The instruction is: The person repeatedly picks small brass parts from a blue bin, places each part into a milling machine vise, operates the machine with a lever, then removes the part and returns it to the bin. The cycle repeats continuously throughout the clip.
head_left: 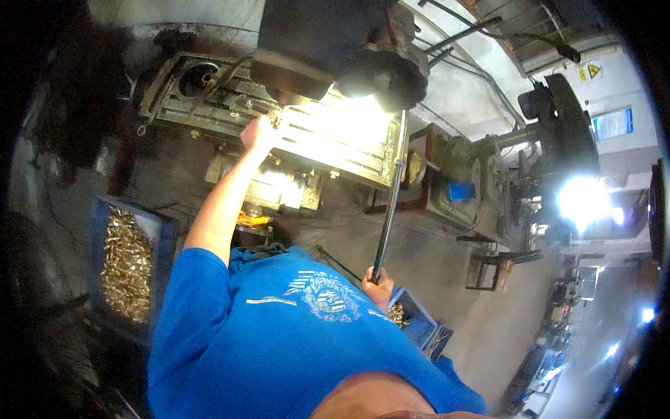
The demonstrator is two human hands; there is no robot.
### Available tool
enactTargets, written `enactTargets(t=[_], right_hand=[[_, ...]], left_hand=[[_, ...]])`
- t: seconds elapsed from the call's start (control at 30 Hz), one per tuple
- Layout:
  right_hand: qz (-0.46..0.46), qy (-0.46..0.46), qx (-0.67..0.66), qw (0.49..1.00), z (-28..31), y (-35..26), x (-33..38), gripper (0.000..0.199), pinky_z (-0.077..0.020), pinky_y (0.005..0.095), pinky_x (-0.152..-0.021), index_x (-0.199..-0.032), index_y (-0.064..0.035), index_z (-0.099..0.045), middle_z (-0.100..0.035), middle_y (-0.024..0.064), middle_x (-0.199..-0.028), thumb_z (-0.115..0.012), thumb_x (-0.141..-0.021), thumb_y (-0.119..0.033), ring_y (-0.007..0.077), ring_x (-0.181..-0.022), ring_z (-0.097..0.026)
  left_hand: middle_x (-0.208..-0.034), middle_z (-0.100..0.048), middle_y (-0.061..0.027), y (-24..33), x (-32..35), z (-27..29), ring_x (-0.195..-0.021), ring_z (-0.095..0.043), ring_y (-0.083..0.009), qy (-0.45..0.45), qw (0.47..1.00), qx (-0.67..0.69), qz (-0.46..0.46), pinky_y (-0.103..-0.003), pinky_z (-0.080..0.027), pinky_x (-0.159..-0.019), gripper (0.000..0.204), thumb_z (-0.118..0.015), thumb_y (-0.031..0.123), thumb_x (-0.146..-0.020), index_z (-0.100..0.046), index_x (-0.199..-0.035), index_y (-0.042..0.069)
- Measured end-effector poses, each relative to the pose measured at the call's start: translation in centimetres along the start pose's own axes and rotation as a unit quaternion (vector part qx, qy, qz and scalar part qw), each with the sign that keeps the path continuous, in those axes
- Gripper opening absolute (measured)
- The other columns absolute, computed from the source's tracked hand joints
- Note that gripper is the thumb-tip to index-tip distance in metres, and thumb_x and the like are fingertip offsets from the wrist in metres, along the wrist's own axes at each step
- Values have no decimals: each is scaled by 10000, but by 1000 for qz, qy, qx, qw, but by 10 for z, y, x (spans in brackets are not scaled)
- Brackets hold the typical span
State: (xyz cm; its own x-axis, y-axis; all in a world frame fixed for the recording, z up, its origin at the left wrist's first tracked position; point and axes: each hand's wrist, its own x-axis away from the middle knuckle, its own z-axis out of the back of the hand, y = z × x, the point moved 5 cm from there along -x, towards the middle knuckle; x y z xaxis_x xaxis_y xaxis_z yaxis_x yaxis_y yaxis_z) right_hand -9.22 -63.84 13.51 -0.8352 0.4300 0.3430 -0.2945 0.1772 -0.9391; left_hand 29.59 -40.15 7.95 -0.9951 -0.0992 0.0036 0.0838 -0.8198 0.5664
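My left hand (257,135) reaches out to the slotted metal machine table (335,155), beneath the dark machine head (300,42). Its fingers are closed at a small fixture, and whatever they hold is lost in glare and behind the fist. A long black lever (393,209) runs down from the right side of the machine head. Around the lower end of that lever my right hand (378,288) is wrapped, close to my right side. Bright lamp light washes out the middle of the table.
To my left stands a blue crate (165,241) of small brass-coloured parts (125,269). Another blue crate (417,307) with similar parts is by my right side. An orange-yellow object (252,220) lies below the table. Another machine (460,174) stands at right, near a low metal stand (485,269).
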Motion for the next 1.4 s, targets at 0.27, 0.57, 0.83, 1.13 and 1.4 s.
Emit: enactTargets(t=[0.27,0.57,0.83,1.13,1.4], right_hand=[[35,47,119,991,-9,-2,-9,124,-282,227,-478,-732,-69,-493,-400,-62,-615,-572,-659,-130,40,-551,-360],[52,13,73,996,-12,-3,-11,175,-327,254,-506,-724,-57,-473,-419,-38,-639,-566,-662,-192,76,-595,-387],[86,27,131,987,-13,0,-21,218,-323,289,-487,-667,-54,-441,-389,5,-587,-565,-638,-230,101,-567,-383],[109,33,117,987,-13,8,-29,196,-340,278,-483,-659,-58,-448,-400,-6,-584,-570,-668,-211,87,-559,-386],[95,49,100,989,-13,16,-36,194,-336,263,-487,-664,-55,-459,-409,-19,-594,-585,-647,-202,77,-569,-387]], left_hand=[[-762,-657,-174,7,1,6,-742,-651,-325,-15,999,-43,9,-415,-499,-632,609,-577,626,-688,-666,-739,26],[-752,-658,-180,13,0,5,-748,-653,-330,2,997,-72,6,-415,-508,-655,595,-592,607,-667,-675,-710,19],[-706,-650,-175,10,-2,0,-708,-652,-327,6,997,-71,13,-418,-493,-613,603,-622,633,-629,-681,-677,35],[-658,-638,-168,8,-1,0,-654,-645,-326,42,996,-74,-13,-413,-501,-591,601,-590,621,-665,-670,-641,26],[-702,-648,-170,14,4,4,-695,-647,-329,40,996,-80,-12,-416,-502,-612,601,-599,635,-652,-681,-677,40]])
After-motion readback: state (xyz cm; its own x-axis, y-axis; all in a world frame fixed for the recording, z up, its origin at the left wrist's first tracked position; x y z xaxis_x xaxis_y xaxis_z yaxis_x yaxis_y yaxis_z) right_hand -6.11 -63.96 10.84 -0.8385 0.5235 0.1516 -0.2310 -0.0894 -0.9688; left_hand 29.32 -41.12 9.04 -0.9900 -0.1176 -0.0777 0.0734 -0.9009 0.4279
